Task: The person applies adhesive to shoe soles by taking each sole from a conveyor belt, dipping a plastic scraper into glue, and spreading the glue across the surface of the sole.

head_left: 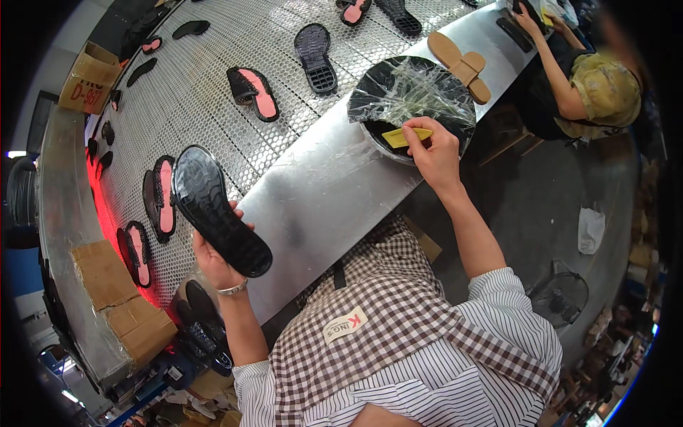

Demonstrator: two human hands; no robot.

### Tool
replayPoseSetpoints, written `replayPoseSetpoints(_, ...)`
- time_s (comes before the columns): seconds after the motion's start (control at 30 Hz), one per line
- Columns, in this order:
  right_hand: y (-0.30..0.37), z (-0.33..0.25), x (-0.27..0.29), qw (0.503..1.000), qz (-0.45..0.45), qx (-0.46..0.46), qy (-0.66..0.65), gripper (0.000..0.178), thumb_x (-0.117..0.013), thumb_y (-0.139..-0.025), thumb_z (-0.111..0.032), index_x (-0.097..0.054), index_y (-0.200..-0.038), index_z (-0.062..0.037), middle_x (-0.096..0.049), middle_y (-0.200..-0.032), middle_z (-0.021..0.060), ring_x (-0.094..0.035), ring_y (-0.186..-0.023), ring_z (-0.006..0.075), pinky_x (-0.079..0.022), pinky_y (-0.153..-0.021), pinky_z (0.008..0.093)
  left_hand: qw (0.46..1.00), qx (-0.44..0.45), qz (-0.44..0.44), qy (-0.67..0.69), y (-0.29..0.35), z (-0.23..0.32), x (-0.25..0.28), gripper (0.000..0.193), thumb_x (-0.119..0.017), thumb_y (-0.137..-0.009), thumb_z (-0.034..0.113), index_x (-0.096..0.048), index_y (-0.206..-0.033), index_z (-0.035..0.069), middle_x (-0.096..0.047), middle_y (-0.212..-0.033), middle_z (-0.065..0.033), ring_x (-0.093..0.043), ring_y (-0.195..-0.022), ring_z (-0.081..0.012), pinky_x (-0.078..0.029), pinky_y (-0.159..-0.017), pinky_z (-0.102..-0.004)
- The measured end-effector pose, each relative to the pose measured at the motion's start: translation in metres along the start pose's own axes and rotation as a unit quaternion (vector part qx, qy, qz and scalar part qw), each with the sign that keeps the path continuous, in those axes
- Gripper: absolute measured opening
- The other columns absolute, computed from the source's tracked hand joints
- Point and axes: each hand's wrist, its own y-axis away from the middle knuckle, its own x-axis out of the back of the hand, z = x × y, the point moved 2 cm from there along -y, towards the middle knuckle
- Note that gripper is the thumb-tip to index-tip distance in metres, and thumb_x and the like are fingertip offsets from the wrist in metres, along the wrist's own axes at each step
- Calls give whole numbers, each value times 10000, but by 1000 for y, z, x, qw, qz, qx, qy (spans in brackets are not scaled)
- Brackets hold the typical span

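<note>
My left hand (218, 262) is closed around the edge of a glossy black shoe sole (222, 210), tilted upright above the metal ledge. Streaks on the sole's upper part look wet. Between the thumb and fingers of my right hand (435, 151) is a flat yellow tool (398, 137), pinched over the uncovered side of a round black pan (373, 132). Crumpled clear plastic film (420, 89) stretches over the rest of the pan. Whether the tool's tip touches what is inside cannot be made out.
A perforated metal conveyor (206, 92) carries several black sandals and soles beyond the smooth ledge (306, 192). A tan slipper (461, 65) lies beside the pan. Another person (597, 89) works at the far right. Cardboard boxes (117, 285) stand left; a fan (560, 297) is low right.
</note>
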Motion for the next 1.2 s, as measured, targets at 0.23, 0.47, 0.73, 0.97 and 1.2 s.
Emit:
replayPoseSetpoints(0.23, -2, -1, -1, 976, -14, -182, -122, 142, -650, -892, -149, -654, -912, -9, -642, -728, 35, -603, -533, 69, -448, -471, 201, 999, 39, -23, 24, 24, -8, -1, 586, -277, -986, 431, -388, -1388, 19, -479, -1333, -253, -573, -1108, -320, -488, -894, -551)
replayPoseSetpoints(0.47, 12, -73, -26, 915, -39, -191, -353, 117, -626, -911, -115, -616, -940, -2, -625, -746, 38, -595, -533, 72, -431, -453, 175, 985, 145, 18, 87, 40, -35, -33, 698, -254, -976, 543, -357, -1402, 0, -459, -1322, -271, -585, -985, -295, -486, -821, -454)
replayPoseSetpoints(0.73, 23, -117, -76, 886, -92, -128, -436, 118, -619, -914, -91, -596, -973, 9, -632, -783, 64, -608, -551, 98, -449, -467, 190, 985, 167, -16, 27, 47, -48, -47, 683, -237, -989, 514, -338, -1408, -16, -472, -1321, -273, -611, -1013, -274, -532, -858, -375)
replayPoseSetpoints(0.97, 19, -112, -88, 883, -93, -146, -436, 117, -624, -913, -101, -610, -949, 9, -630, -763, 60, -594, -539, 94, -429, -462, 190, 985, 171, -20, -31, 51, -50, -50, 671, -251, -985, 512, -347, -1408, -1, -479, -1311, -273, -612, -1011, -264, -542, -828, -364)
replayPoseSetpoints(1.2, 32, -124, -94, 879, -180, -155, -413, 127, -629, -912, -118, -623, -935, 6, -648, -741, 50, -618, -563, 73, -453, -466, 173, 979, 201, 2, -13, 42, -48, -55, 639, -261, -986, 472, -360, -1398, -7, -502, -1292, -253, -629, -993, -254, -553, -810, -379)
